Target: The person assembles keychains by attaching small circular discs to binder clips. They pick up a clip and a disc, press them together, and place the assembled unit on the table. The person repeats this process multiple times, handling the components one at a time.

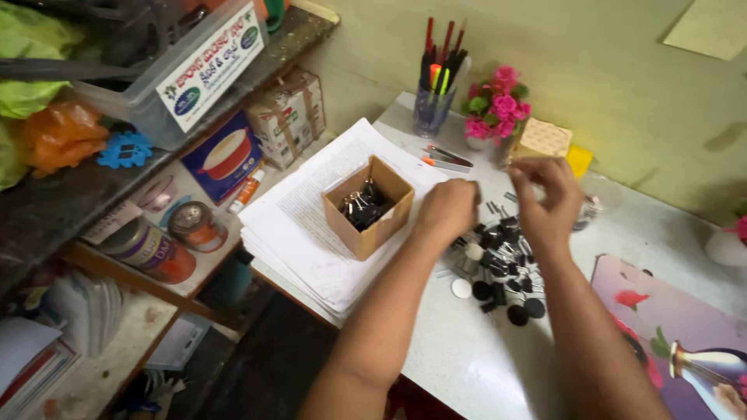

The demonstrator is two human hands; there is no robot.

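A small open cardboard box (387, 227) with several black binder clips inside stands on a stack of printed papers (299, 233). To its right, a loose heap of black binder clips (506, 260) lies on the white table (467, 358). My left hand (449, 208) hovers curled over the near edge of the heap, right beside the box. My right hand (548, 201) is above the far side of the heap, fingers pinched together; something small may be between them, but it is too blurred to tell.
A pen cup (434, 101), pink artificial flowers (496, 105), a woven box (541, 140) and loose pens (445, 159) stand at the table's back. Shelves at left hold tins (152, 250), cartons (288, 117) and a plastic bin (175, 70). A picture mat (677, 342) lies at right.
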